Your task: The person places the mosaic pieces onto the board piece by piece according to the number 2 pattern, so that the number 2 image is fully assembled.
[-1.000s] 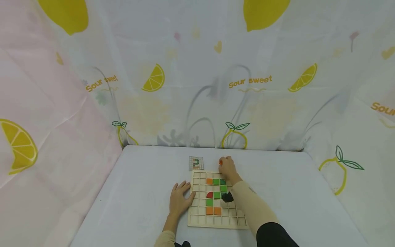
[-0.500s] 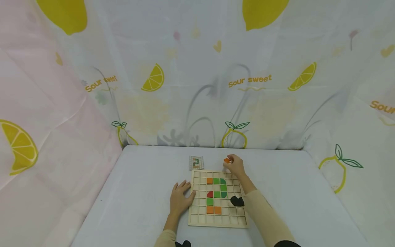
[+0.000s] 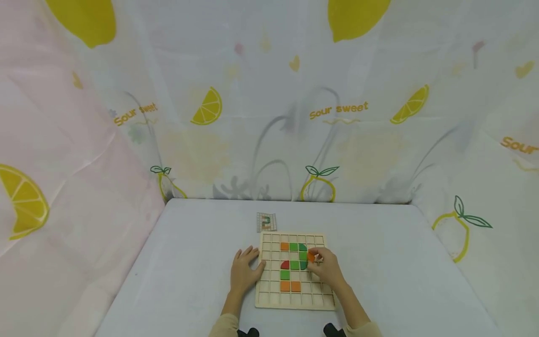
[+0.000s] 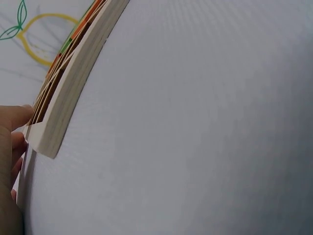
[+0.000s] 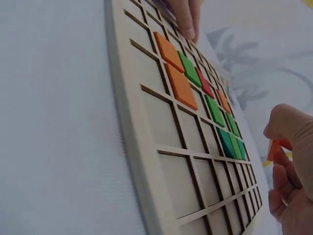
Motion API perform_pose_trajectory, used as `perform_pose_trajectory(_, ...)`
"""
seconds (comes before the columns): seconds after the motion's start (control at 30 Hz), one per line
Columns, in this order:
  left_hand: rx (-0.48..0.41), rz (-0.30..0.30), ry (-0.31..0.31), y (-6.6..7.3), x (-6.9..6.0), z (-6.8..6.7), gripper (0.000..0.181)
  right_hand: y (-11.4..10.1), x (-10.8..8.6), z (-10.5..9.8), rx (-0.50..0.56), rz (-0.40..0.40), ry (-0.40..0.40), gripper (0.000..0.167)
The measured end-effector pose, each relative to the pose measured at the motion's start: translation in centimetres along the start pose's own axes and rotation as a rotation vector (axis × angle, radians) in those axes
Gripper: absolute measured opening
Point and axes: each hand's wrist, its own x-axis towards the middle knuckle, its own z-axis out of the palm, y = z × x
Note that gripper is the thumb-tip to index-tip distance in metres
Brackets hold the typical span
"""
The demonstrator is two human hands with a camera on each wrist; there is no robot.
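A wooden grid board (image 3: pixel 269 299) lies on the white table. My left hand (image 3: pixel 245 272) rests along its left side with fingers straight, the thumb touching the rim. My right hand (image 3: pixel 328 267) pinches an orange tile (image 3: pixel 310 257) over the right part of the board, apart from it in the right wrist view. Set in the cells are two orange square tiles (image 3: pixel 290 286) near the front, a red rounded tile (image 3: pixel 285 265), several green tiles (image 3: pixel 294 246), dark green rounded ones (image 3: pixel 303 265) and an orange tile (image 3: pixel 284 246) in an upper row.
A small pattern card (image 3: pixel 266 222) with a coloured figure lies just behind the board's back left corner. The white tabletop (image 3: pixel 189 262) spreads around the board. Behind it hangs a lemon-print cloth (image 3: pixel 252 145), with more cloth on both sides.
My right hand has drawn back from beyond the board's far edge, carrying the orange tile down over the board's right part. My left hand has stayed in place.
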Motion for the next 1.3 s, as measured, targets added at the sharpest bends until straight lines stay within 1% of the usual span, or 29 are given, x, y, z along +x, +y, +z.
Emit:
perform_pose_trajectory(0.1,0.006,-0.001,0.002,-0.1,0.0,0.0,0.034,-0.4,-1.5,0.2,0.018,0.006,-0.033,0.026)
perform_pose_trajectory(0.2,0.003,-0.003,0.0,-0.1,0.0,0.1,0.034,-0.5,-2.6,0.2,0.006,0.006,-0.061,0.024)
perform_pose_trajectory(0.33,0.006,0.0,-0.002,-0.2,-0.1,0.1,0.034,-0.5,-3.7,0.4,-0.078,-0.006,-0.106,0.021)
perform_pose_trajectory(0.4,0.006,-0.004,-0.005,-0.2,-0.1,0.1,0.035,-0.4,-4.2,0.5,-0.121,-0.033,-0.127,0.02)
perform_pose_trajectory(0.47,0.003,-0.006,-0.006,-0.2,-0.1,0.2,0.035,-0.3,-4.6,0.7,-0.157,-0.067,-0.131,0.019)
perform_pose_trajectory(0.5,0.003,-0.006,-0.006,-0.2,-0.1,0.2,0.035,-0.3,-4.8,0.8,-0.176,-0.09,-0.127,0.018)
perform_pose_trajectory(0.57,0.005,-0.007,-0.004,-0.2,-0.1,0.2,0.035,-0.2,-5.1,1.1,-0.205,-0.162,-0.097,0.017)
perform_pose_trajectory(0.7,0.01,-0.004,-0.001,-0.4,-0.1,0.3,0.035,-0.2,-5.6,1.4,-0.268,-0.254,-0.044,0.015)
perform_pose_trajectory(0.87,0.013,-0.007,-0.003,-0.6,-0.1,0.4,0.035,0.2,-5.8,1.8,-0.319,-0.383,0.055,0.018)
perform_pose_trajectory(0.93,0.011,-0.01,-0.005,-0.6,-0.1,0.4,0.035,0.4,-5.9,2.0,-0.337,-0.42,0.095,0.018)
perform_pose_trajectory(1.0,0.005,-0.009,-0.006,-0.6,-0.1,0.4,0.035,0.5,-6.1,2.2,-0.346,-0.43,0.123,0.019)
perform_pose_trajectory(1.07,0.005,-0.008,-0.006,-0.6,-0.1,0.4,0.035,0.5,-6.3,2.4,-0.341,-0.416,0.14,0.019)
perform_pose_trajectory(1.2,0.003,-0.007,-0.003,-0.5,-0.2,0.5,0.035,0.5,-6.6,2.5,-0.328,-0.389,0.149,0.019)
perform_pose_trajectory(1.3,0.003,-0.006,-0.001,-0.4,-0.1,0.5,0.035,0.5,-6.9,2.4,-0.333,-0.389,0.148,0.019)
